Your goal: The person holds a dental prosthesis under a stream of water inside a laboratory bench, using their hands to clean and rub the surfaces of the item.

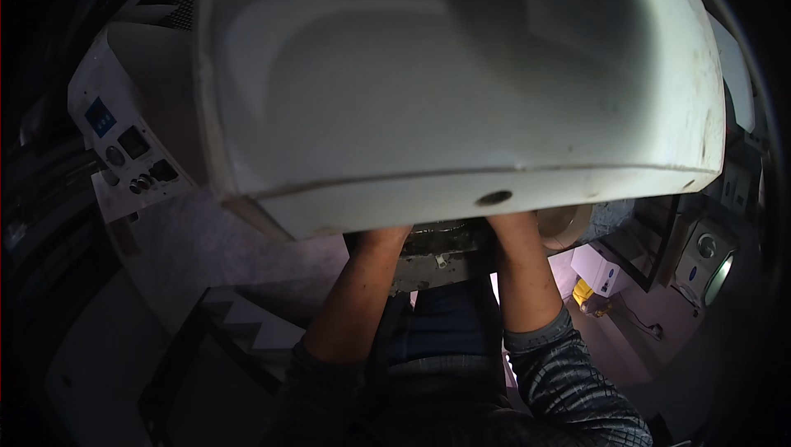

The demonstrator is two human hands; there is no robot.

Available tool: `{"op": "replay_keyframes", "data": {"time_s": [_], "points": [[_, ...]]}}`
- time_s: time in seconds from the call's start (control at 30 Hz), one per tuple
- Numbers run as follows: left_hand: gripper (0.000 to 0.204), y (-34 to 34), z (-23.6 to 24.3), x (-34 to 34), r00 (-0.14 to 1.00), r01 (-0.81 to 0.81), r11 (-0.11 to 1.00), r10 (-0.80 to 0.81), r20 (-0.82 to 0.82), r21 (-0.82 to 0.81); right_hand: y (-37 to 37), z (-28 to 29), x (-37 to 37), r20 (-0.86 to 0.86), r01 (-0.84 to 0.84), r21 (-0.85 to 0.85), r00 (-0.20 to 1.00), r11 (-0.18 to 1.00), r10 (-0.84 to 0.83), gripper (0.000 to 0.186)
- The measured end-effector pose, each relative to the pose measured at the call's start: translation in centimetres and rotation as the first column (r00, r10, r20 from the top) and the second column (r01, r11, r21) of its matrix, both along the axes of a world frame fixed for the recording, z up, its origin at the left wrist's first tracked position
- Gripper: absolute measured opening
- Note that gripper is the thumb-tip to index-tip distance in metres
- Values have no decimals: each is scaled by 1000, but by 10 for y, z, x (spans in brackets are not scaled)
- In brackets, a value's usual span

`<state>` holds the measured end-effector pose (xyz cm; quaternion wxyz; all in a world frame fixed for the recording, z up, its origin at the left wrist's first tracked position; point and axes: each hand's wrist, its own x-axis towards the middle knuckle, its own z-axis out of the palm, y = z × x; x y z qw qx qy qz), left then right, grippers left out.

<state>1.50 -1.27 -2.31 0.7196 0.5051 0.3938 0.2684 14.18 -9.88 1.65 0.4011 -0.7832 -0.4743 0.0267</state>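
Note:
A large white machine hood [461, 109] covers the upper middle of the view and hides most of both hands. My left hand [387, 235] reaches in beneath its front edge, showing only around the wrist. To its right, my right hand [512, 223] also goes under the hood, fingers out of sight. What either hand holds or touches cannot be seen. Between my forearms lies a dark, wet-looking grey ledge [445, 269] with a small pale bit on it. Beside my right wrist, a round brownish part [563, 224] shows partly below the hood.
At the left stands a white control panel [136, 146] with knobs and a dark square. A pale boxy unit [706, 256] with a round dial and lit face is at the right. Lower right are a white box [595, 269], a yellow item [582, 291] and a cable [643, 323].

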Motion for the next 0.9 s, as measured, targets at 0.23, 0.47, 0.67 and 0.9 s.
{"op": "replay_keyframes", "data": {"time_s": [0.23,0.47,0.67,0.9], "points": [[15,7,12,2,895,310,666,35,-444,678,-4,-12,-8,-125,43,11,991,999,-41,19],[15,2,22,8,901,304,685,20,-434,662,1,-6,-6,-123,55,20,991,998,-52,20],[14,-4,-4,13,915,237,708,67,-398,665,9,1,3,-61,12,-132,998,991,-20,23],[21,-4,4,25,981,-191,981,190,-29,-38,6,-10,5,41,16,-214,999,977,-7,24]]}}
